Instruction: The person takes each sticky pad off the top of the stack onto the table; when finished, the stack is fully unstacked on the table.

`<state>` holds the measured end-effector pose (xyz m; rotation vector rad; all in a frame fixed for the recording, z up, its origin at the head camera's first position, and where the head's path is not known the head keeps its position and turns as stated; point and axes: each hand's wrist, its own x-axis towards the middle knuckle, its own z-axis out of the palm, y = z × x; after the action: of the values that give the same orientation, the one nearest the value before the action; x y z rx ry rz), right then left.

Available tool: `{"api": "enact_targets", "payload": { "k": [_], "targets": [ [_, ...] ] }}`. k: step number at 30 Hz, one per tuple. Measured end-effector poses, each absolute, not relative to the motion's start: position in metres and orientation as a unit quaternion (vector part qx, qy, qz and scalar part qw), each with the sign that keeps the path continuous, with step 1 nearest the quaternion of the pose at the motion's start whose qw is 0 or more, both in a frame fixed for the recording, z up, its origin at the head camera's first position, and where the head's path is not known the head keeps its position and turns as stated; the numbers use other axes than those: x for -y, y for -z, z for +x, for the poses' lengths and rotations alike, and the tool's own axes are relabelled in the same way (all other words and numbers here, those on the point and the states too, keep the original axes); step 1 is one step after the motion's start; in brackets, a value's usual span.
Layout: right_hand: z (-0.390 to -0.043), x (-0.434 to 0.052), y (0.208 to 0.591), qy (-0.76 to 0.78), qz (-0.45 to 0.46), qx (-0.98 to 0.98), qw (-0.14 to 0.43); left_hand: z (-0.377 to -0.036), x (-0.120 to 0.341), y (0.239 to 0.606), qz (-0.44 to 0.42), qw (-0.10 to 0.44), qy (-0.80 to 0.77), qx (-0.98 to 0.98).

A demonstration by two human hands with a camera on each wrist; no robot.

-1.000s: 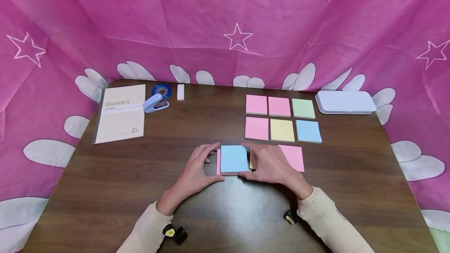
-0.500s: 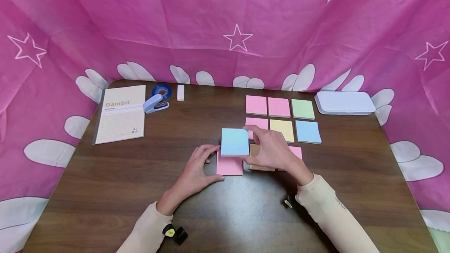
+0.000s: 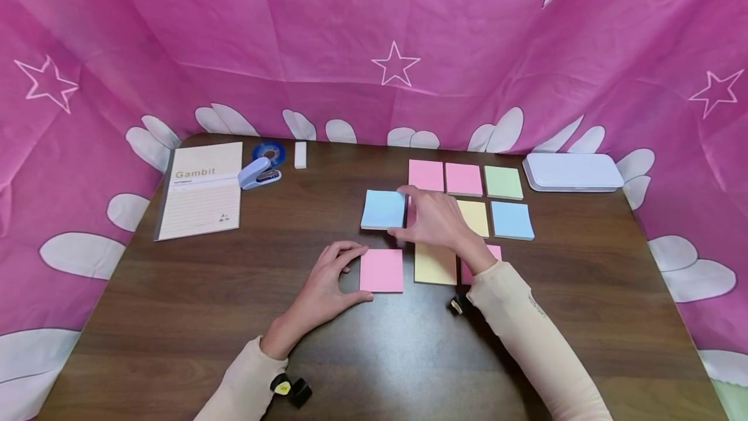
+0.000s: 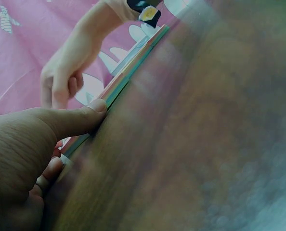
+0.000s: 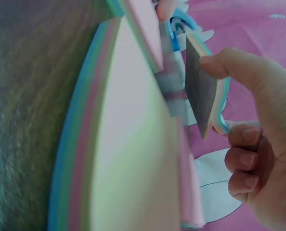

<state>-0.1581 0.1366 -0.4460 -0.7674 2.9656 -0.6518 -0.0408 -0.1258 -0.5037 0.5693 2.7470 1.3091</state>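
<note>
My right hand (image 3: 399,213) pinches a blue sticky-note pad (image 3: 383,209) by its right edge, left of the grid of pads, with thumb below and fingers above. In the right wrist view the pad (image 5: 203,96) is lifted, its grey underside showing beside my thumb (image 5: 232,65). My left hand (image 3: 358,271) holds the left edge of a pink pad (image 3: 381,270) lying flat on the table; its thumb (image 4: 83,118) presses the pad's side (image 4: 128,72). A yellow pad (image 3: 435,264) lies just right of the pink one.
Further pads lie in rows: pink (image 3: 426,175), pink (image 3: 464,178), green (image 3: 503,182), yellow (image 3: 474,216), blue (image 3: 511,219), another pink (image 3: 493,252) partly under my right sleeve. A white case (image 3: 573,170) sits back right. Notebook (image 3: 201,190), stapler (image 3: 259,173), tape (image 3: 269,150) and eraser (image 3: 300,154) sit back left.
My right hand lifted the blue pad off the pink pad and carried it away from me, to the left of the grid. The left hand stayed on the pink pad; the yellow pad is uncovered.
</note>
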Motion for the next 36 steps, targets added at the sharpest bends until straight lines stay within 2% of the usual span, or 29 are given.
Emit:
{"api": "enact_targets", "payload": {
  "k": [5,8,10,15,17,20,28,36],
  "targets": [
    [-0.164,-0.134,0.459,0.174,-0.243,-0.953,0.049,-0.04,0.126,0.502,0.182,0.027,-0.422,-0.888],
    [-0.164,-0.134,0.463,0.16,-0.251,-0.953,0.059,-0.04,0.126,0.502,0.183,0.028,-0.421,-0.888],
    [-0.171,-0.138,0.479,0.159,-0.258,-0.951,0.05,-0.04,0.126,0.502,0.183,0.028,-0.421,-0.888],
    [-0.171,-0.138,0.477,0.165,-0.255,-0.951,0.058,-0.04,0.127,0.502,0.183,0.025,-0.422,-0.888],
    [-0.163,-0.134,0.461,0.163,-0.248,-0.952,0.067,-0.04,0.127,0.502,0.183,0.025,-0.423,-0.887],
    [-0.16,-0.136,0.458,0.168,-0.245,-0.953,0.065,-0.04,0.127,0.502,0.184,0.027,-0.423,-0.887],
    [-0.141,-0.147,0.458,0.195,-0.237,-0.952,0.022,-0.04,0.128,0.502,0.181,0.031,-0.426,-0.886],
    [-0.11,-0.163,0.464,0.235,-0.223,-0.943,-0.071,-0.04,0.128,0.503,0.171,0.033,-0.431,-0.885]
  ]
}}
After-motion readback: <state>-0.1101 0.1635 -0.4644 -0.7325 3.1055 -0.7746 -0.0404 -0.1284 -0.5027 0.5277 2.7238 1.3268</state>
